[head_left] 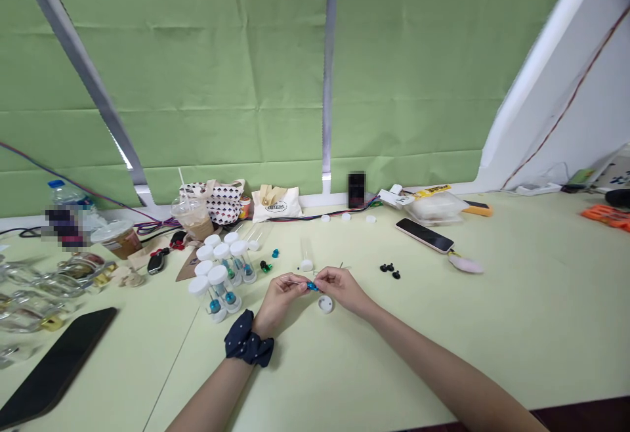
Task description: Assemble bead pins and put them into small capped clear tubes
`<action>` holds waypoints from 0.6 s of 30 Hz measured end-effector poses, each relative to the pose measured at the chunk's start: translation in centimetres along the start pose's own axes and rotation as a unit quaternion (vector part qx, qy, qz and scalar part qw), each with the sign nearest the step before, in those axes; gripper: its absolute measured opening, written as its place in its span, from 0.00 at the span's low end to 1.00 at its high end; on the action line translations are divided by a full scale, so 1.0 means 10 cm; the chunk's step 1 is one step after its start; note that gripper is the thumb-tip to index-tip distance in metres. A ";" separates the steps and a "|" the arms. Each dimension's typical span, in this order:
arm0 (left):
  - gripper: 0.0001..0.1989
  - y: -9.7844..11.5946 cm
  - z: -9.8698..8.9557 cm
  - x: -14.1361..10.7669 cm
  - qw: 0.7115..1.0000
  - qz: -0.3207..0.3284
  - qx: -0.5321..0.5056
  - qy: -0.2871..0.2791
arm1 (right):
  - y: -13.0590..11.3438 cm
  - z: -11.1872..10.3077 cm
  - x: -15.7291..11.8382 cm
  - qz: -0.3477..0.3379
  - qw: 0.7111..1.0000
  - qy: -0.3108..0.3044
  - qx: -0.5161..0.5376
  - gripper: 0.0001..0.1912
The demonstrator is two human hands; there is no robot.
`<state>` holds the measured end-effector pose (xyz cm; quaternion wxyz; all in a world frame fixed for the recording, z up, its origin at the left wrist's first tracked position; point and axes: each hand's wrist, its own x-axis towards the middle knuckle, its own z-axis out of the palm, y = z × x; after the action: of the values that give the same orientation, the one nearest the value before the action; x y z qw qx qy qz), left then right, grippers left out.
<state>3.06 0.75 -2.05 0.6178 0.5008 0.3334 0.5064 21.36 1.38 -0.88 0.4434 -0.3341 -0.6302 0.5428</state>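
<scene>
From here I see a pale yellow-green table (pixel 492 327) running under a wall of green sheeting (pixel 197 58) crossed by grey strips. At the far left I have a bottle with a blue cap (pixel 69 199), clear glassy pieces (pixel 44 297) below it, and a dark flat slab (pixel 59 366) at the near left. Next come a lidded cup (pixel 121 240), a black key fob (pixel 156 262) and a cup with a straw (pixel 194 220), with a patterned bag (pixel 221 201) behind. A cluster of white-capped clear tubes (pixel 221 274), some with blue parts inside, stands just left of my hands.

My left hand (pixel 280 297), a dark dotted scrunchie (pixel 246 341) at its wrist, has its fingertips closed on a small blue piece (pixel 312 285) at the middle of the table. My right hand (pixel 344 289) pinches at the same piece from the right. Just nearer lies a round white cap (pixel 325 304); a clear tube (pixel 306 255) lies just beyond. Rightward I see small black parts (pixel 390 270), then a phone (pixel 424 235) and orange items (pixel 608 216) at the far right.
</scene>
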 end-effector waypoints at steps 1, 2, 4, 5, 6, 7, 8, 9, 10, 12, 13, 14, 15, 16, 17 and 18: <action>0.08 0.00 0.00 0.00 1.000 0.000 0.000 -0.001 | 0.00 0.00 0.00 0.002 1.000 0.001 -0.001 0.15; 0.08 0.00 0.00 0.00 1.000 0.000 0.000 -0.002 | 0.01 0.00 0.00 0.003 1.000 0.003 -0.001 0.15; 0.07 0.00 -0.01 0.00 1.000 0.001 -0.001 -0.001 | 0.01 0.00 0.00 0.003 1.000 0.002 0.001 0.14; 0.07 -0.01 -0.01 0.00 1.000 0.003 -0.001 0.000 | 0.01 0.00 0.00 0.002 1.000 0.001 0.003 0.14; 0.07 -0.01 -0.01 0.00 1.000 0.005 -0.001 0.001 | 0.01 0.00 0.00 0.002 1.000 -0.001 0.005 0.14; 0.07 -0.01 -0.01 0.00 1.000 0.006 0.000 -0.001 | 0.01 0.00 0.00 0.002 1.000 -0.003 0.004 0.14; 0.07 -0.01 -0.01 0.00 1.000 0.006 0.000 -0.003 | 0.01 0.00 0.00 0.003 1.000 -0.003 0.002 0.14; 0.08 -0.02 -0.01 -0.01 1.000 0.005 0.001 -0.006 | 0.00 0.00 0.00 0.005 1.000 -0.002 -0.002 0.14; 0.08 -0.02 -0.01 -0.01 1.000 0.005 0.003 -0.009 | 0.00 0.00 0.00 0.006 1.000 0.000 -0.007 0.15; 0.08 -0.02 -0.01 -0.01 1.000 0.004 0.007 -0.012 | 0.00 0.00 0.00 0.008 1.000 0.004 -0.013 0.16; 0.08 -0.01 0.00 -0.01 1.000 0.004 0.007 -0.010 | 0.01 0.00 0.00 0.007 1.000 0.004 -0.011 0.16; 0.07 -0.01 0.00 -0.01 1.000 0.005 0.006 -0.007 | 0.01 0.00 0.00 0.006 1.000 0.002 -0.007 0.15; 0.07 -0.01 0.00 0.00 1.000 0.005 0.003 -0.003 | 0.01 0.00 0.00 0.004 1.000 -0.001 0.000 0.14; 0.07 -0.01 0.00 0.00 1.000 0.005 0.001 -0.001 | 0.01 0.00 0.00 0.002 1.000 -0.004 0.006 0.14; 0.07 0.00 0.00 0.00 1.000 0.004 -0.002 -0.001 | 0.01 0.00 0.00 0.002 1.000 -0.007 0.010 0.14; 0.07 0.00 0.00 0.00 1.000 0.004 -0.002 -0.002 | 0.00 0.00 -0.01 0.002 1.000 -0.008 0.010 0.14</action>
<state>3.05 0.73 -2.10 0.6179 0.5018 0.3288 0.5083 21.38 1.33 -0.90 0.4408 -0.3265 -0.6275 0.5526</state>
